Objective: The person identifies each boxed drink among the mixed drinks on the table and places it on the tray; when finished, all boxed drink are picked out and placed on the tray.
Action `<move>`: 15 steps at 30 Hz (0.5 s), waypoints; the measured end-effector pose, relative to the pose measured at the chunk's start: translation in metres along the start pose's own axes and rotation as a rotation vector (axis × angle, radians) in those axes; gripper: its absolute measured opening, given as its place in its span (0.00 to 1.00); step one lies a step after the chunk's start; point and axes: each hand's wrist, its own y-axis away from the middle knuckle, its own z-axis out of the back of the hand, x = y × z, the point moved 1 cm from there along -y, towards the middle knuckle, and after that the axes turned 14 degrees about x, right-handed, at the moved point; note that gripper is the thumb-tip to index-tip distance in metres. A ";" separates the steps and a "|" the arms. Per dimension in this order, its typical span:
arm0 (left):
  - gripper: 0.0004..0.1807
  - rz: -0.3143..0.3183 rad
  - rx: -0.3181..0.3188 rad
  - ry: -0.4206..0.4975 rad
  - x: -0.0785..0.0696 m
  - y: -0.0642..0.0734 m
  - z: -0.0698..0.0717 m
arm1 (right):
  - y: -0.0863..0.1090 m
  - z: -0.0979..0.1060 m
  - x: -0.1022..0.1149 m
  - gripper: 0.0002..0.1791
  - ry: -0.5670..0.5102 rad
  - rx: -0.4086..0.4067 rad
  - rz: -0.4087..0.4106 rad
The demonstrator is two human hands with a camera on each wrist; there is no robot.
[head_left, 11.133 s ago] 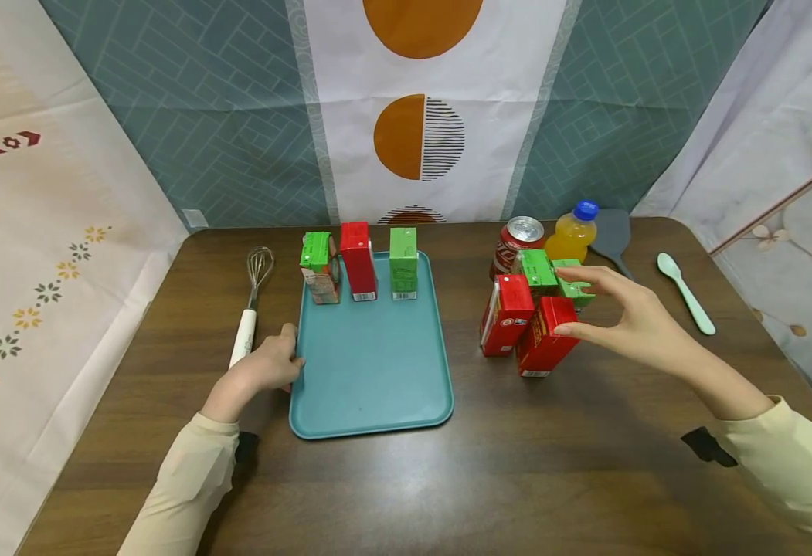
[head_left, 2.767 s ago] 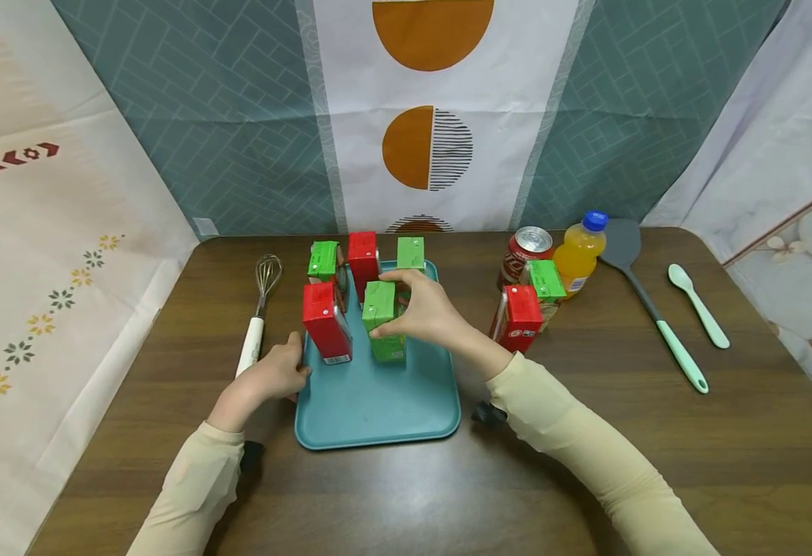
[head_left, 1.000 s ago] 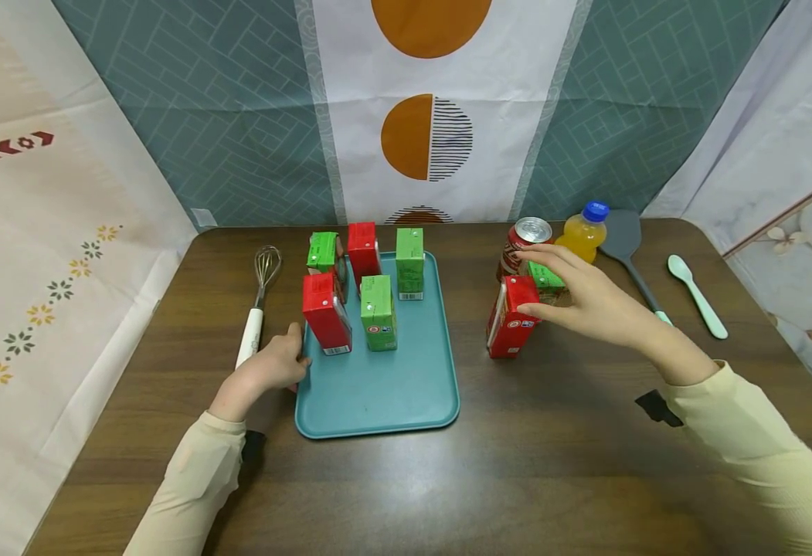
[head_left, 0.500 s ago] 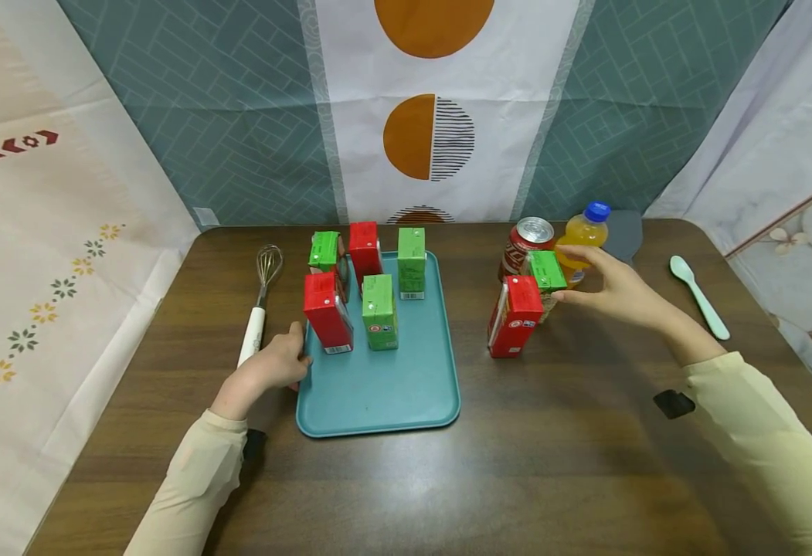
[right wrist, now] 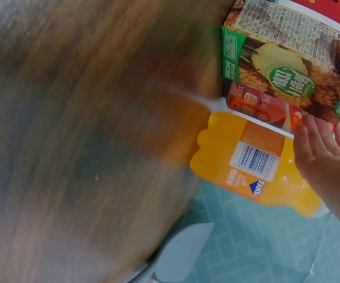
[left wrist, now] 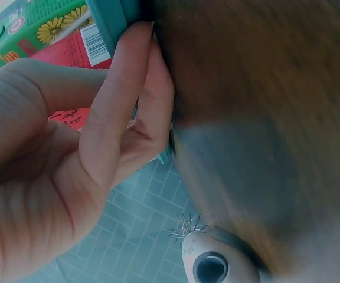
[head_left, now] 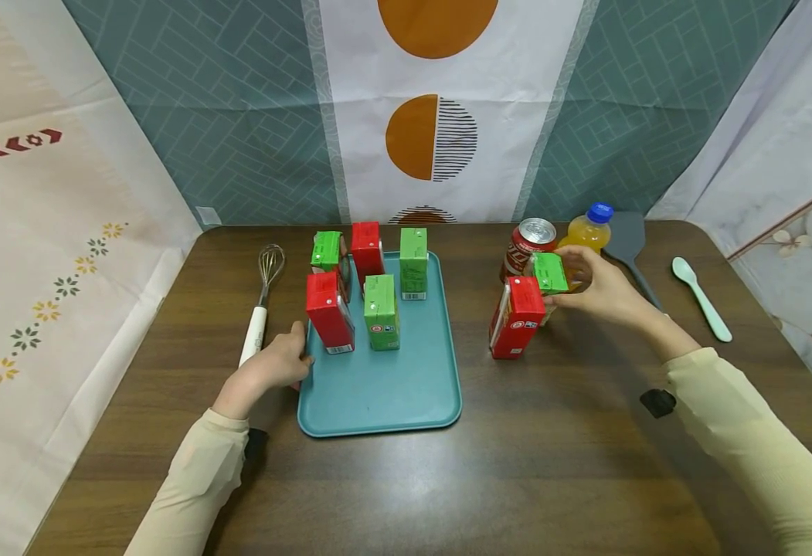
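Note:
My left hand (head_left: 273, 363) holds the left rim of the teal tray (head_left: 385, 394); in the left wrist view its fingers curl under the tray's edge (left wrist: 115, 26). Several red and green drink cartons stand upright on the tray, among them a red carton (head_left: 331, 313) and a green carton (head_left: 381, 313) in the nearer row. At the right, my right hand (head_left: 603, 292) pinches a green-topped drink carton (head_left: 549, 272) between thumb and fingers. In the right wrist view that carton's printed side (right wrist: 282, 68) faces the camera. A red carton (head_left: 517, 316) stands right in front of it.
Behind the held carton are a soda can (head_left: 529, 243) and an orange drink bottle (head_left: 589, 228). A grey spatula (head_left: 626, 235) and a pale green spoon (head_left: 701, 300) lie farther right. A whisk (head_left: 256, 316) lies left of the tray.
A red and a green carton from the right-hand group now stand on the tray. My right hand came back from the tray to that group and has taken hold of the green-topped carton.

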 end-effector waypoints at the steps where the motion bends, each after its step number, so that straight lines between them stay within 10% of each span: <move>1: 0.25 0.000 0.002 0.000 0.000 0.000 0.000 | 0.000 0.000 0.000 0.42 0.007 -0.012 -0.006; 15: 0.26 0.006 0.009 0.000 0.002 -0.002 0.000 | 0.027 0.019 0.035 0.41 -0.079 -0.324 0.132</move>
